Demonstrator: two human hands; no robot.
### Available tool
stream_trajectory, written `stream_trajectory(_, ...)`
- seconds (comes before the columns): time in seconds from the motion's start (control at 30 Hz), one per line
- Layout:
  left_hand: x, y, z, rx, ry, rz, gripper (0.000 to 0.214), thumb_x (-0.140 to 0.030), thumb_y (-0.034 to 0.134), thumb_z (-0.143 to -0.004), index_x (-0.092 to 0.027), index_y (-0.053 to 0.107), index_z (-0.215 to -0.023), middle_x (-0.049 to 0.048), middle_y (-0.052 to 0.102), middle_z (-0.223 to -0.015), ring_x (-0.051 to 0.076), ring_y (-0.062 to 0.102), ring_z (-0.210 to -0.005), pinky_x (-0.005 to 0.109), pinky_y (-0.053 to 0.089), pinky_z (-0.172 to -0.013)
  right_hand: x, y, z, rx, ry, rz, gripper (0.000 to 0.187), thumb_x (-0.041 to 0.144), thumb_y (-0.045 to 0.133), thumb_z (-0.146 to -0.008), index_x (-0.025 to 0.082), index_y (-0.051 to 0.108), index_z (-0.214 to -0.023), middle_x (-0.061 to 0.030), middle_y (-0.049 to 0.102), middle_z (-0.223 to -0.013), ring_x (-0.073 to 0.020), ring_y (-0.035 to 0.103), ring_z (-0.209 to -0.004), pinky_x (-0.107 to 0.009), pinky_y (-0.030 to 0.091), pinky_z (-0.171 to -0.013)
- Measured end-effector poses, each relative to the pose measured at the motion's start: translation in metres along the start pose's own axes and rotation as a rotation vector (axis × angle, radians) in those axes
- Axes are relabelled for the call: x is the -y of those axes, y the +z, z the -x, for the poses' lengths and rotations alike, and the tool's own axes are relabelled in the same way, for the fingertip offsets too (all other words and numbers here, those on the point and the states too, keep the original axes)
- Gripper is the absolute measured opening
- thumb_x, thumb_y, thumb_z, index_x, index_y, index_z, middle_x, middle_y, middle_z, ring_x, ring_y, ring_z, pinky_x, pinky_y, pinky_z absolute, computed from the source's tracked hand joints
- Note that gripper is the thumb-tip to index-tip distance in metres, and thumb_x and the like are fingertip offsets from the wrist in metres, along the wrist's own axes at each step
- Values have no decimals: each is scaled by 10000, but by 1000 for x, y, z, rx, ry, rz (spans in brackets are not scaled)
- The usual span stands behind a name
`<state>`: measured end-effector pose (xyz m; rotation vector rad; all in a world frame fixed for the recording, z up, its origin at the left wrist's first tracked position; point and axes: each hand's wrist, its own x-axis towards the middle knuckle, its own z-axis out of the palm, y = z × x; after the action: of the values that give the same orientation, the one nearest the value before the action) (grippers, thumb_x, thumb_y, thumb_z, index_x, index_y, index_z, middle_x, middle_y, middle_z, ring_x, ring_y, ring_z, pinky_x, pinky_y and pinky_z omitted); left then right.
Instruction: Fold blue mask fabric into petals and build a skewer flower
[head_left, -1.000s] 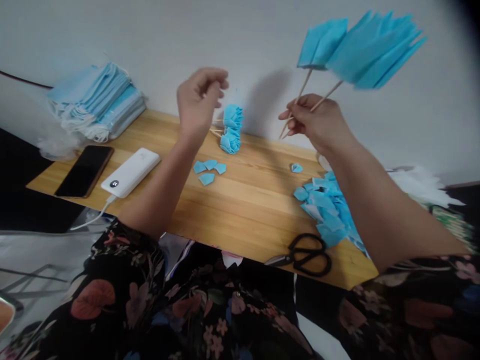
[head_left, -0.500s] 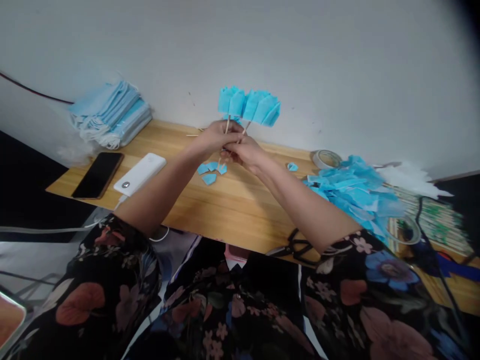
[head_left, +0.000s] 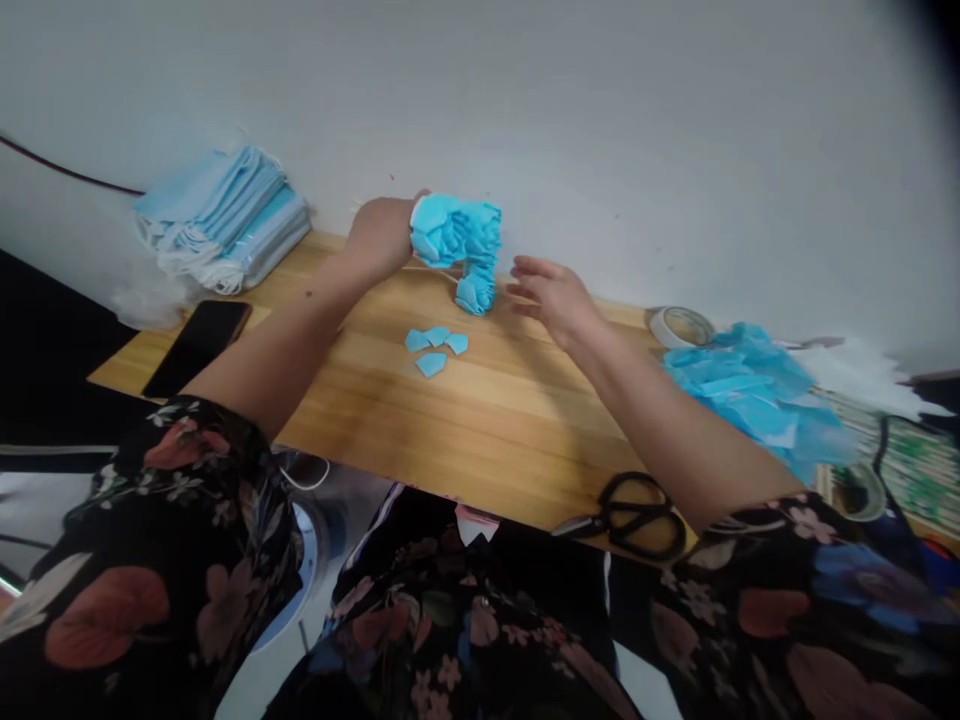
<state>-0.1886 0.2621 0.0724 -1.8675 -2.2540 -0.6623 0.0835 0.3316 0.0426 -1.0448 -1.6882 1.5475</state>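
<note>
My left hand point(head_left: 381, 238) is closed around the thin sticks of several bright blue paper-like flowers point(head_left: 459, 228), partly hiding its own fingers. The flower heads point right, and one blue flower point(head_left: 475, 290) hangs lower than the others over the table. To the right of the bunch, apart from it, my right hand point(head_left: 553, 298) is open with its fingers spread and nothing in them. Below the flowers, several small cut blue pieces point(head_left: 430, 364) lie on the wooden table point(head_left: 450, 430).
At the back left is a stack of blue face masks point(head_left: 232, 215), near a dark phone point(head_left: 199, 345). Black-handled scissors point(head_left: 637, 515) lie at the front edge. On the right are a tape roll point(head_left: 681, 327), a heap of blue strips point(head_left: 757, 390) and white material point(head_left: 862, 375).
My hands have parted: the right hand has let go of the sticks and moved right. The left hand has moved left, tipping the flowers from upright to sideways.
</note>
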Motion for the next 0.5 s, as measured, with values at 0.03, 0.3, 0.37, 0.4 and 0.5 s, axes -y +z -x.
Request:
stream_trajectory(0.03,0,3,5,30,1,-61,346,-339,472,-1002,-163,725,-1158,183,772,-1022,366,719,-1066,486,519,-972,-3,-9,-6,-20,-37,46,503,193,601,-865,233,664,-1363,-124,649,-1485,-296,711,-1226,-518,668,-978)
stream_trajectory(0.3,-9,37,25,97,33,-97,340,-362,479,-1032,-162,688,-1209,148,757,-1041,301,723,-1056,385,503,-972,-11,-8,-30,99,-595,550,667,518,701,-913,351,537,-1538,-84,530,-1622,-368,558,-1421,-588,606,-1059)
stream_trajectory(0.37,-13,43,24,121,50,-117,372,-382,473,-1037,-149,682,-1239,163,770,-1072,315,732,-1061,393,511,-962,-16,-2,-33,88,-690,640,613,515,704,-912,339,588,-1488,-95,546,-1594,-370,541,-1432,-578,610,-1054)
stream_trajectory(0.4,-14,45,25,142,59,-117,388,-393,479,-1032,-145,679,-1253,170,776,-1086,321,736,-1061,397,516,-953,-19,1,-34,77,-713,667,570,497,697,-916,327,616,-1454,-106,565,-1565,-368,553,-1415,-569,624,-1029)
stream_trajectory(0.5,-12,44,29,187,105,-22,426,-448,523,-996,-175,682,-1282,155,785,-1157,322,734,-1106,393,525,-949,-29,6,-37,38,-722,685,456,434,660,-930,295,674,-1364,-125,627,-1458,-348,614,-1319,-531,661,-936)
